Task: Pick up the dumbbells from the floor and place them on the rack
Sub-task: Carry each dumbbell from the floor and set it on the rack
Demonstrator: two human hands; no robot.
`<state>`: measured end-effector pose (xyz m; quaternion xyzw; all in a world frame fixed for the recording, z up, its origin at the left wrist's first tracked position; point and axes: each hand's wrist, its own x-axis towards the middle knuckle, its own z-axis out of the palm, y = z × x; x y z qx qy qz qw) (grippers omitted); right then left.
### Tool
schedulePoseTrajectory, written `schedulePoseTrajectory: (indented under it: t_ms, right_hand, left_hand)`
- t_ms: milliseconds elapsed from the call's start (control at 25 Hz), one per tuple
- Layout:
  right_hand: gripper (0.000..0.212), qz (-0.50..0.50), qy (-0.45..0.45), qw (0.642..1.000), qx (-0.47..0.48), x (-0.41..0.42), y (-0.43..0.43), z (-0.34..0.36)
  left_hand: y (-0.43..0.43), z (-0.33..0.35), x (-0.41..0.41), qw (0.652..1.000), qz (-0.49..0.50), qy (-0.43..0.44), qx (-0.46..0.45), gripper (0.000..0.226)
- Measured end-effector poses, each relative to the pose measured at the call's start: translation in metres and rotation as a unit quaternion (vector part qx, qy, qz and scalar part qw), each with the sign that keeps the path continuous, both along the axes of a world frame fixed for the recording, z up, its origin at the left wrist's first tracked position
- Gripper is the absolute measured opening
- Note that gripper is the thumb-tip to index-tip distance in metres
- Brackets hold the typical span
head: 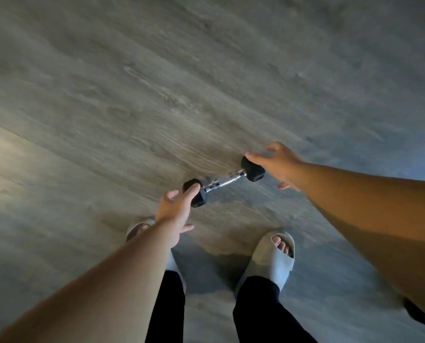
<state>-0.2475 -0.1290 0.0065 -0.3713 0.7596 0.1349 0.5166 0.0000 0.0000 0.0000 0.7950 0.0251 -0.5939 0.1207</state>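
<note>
One dumbbell (222,181) with black hex heads and a chrome handle lies on the grey wood-look floor just in front of my feet, slanting from lower left to upper right. My left hand (175,211) is spread over its near-left head, fingertips touching or just above it. My right hand (278,163) is spread over the far-right head, fingers apart. Neither hand is closed around the dumbbell. No rack is in view.
My two feet in pale slides (272,258) stand directly below the dumbbell, with black trouser legs. A small dark object (415,311) shows at the lower right under my right forearm. Plank floor (157,82) fills everything else.
</note>
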Motion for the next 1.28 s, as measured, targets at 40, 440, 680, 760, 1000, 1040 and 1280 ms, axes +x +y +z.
schedulePoseTrajectory:
  t_ms: [40,440,680,760,1000,1040,1280]
  right_hand:
    - [0.096,0.006,0.005,1.000,0.003,0.000,0.001,-0.012]
    - [0.033,0.046,0.003,0.999,-0.030,0.003,0.003,-0.043]
    - [0.023,-0.091,-0.014,0.996,-0.017,-0.007,-0.006,0.104]
    - [0.028,-0.165,-0.026,0.986,-0.006,-0.013,-0.007,0.175]
    - [0.036,-0.317,-0.080,0.945,-0.007,-0.040,-0.020,0.400]
    - [0.035,-0.341,-0.085,0.936,-0.024,-0.046,-0.026,0.431]
    - [0.029,-0.447,-0.156,0.869,-0.141,-0.109,-0.094,0.621]
  left_hand:
    - [-0.001,-0.011,-0.005,1.000,-0.011,0.002,-0.003,0.085]
    - [-0.019,-0.035,-0.016,0.989,-0.062,-0.101,-0.090,0.043]
    - [-0.099,0.115,-0.008,0.956,-0.246,-0.139,-0.083,0.067]
    - [-0.132,0.192,-0.016,0.921,-0.339,-0.171,-0.087,0.075]
    - [-0.229,0.447,-0.065,0.817,-0.503,-0.229,-0.165,0.064]
    - [-0.243,0.484,-0.076,0.802,-0.517,-0.233,-0.186,0.063]
    - [-0.336,0.689,-0.160,0.737,-0.533,-0.251,-0.332,0.055]
